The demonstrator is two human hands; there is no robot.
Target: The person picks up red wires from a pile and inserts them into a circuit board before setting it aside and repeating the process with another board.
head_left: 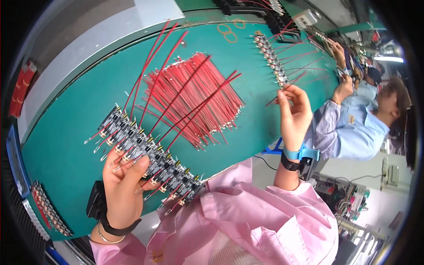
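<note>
My left hand [123, 187] grips a long panel of small dark circuit boards [148, 150], tilted over the near left of the table. Several red wires stand out from its far side, and short wire ends poke from its near edge. My right hand [295, 118] is raised at the right, thumb and fingertips pinched on a thin red wire [271, 101]. Just beyond those fingertips lies another strip of circuit boards [270, 57] with red wires fanning to the right. Between my hands is a big pile of cut red wires [194, 97] with bare, silvery ends.
The green table mat [75, 128] lies under everything. Orange rubber bands [227, 33] rest near the far edge. More board strips [48, 207] lie at the lower left. A wire bundle [22, 88] is at the far left. A co-worker in blue [353, 128] sits at the right.
</note>
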